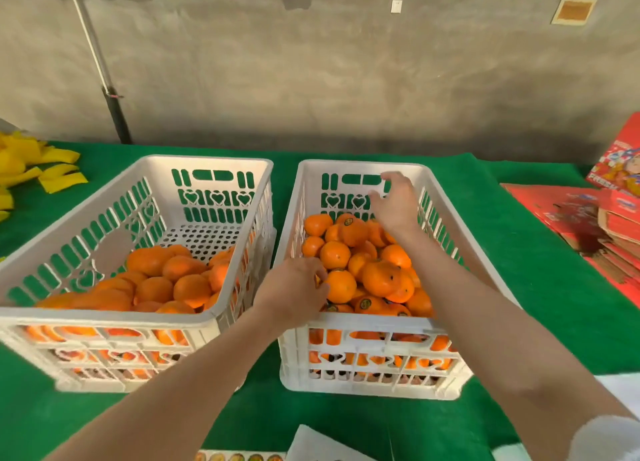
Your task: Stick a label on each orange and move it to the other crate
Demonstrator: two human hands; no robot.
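Two white plastic crates stand side by side on a green cloth. The left crate (pixel 114 197) holds plain oranges (pixel 156 287) in its near half. The right crate (pixel 367 322) is piled with oranges (pixel 381 277), some showing small dark round labels (pixel 365 303). My left hand (pixel 294 287) reaches into the near left corner of the right crate, fingers curled down over an orange (pixel 317 281) that is almost wholly hidden. My right hand (pixel 394 204) hovers above the far end of the right crate, fingers spread and holding nothing.
A label sheet (pixel 239 457) and white paper (pixel 322 446) lie at the near table edge. Flattened red cardboard boxes (pixel 588 218) are stacked at the right. Yellow foam pieces (pixel 34 170) lie at the far left. A pole (pixel 104 80) leans on the grey wall.
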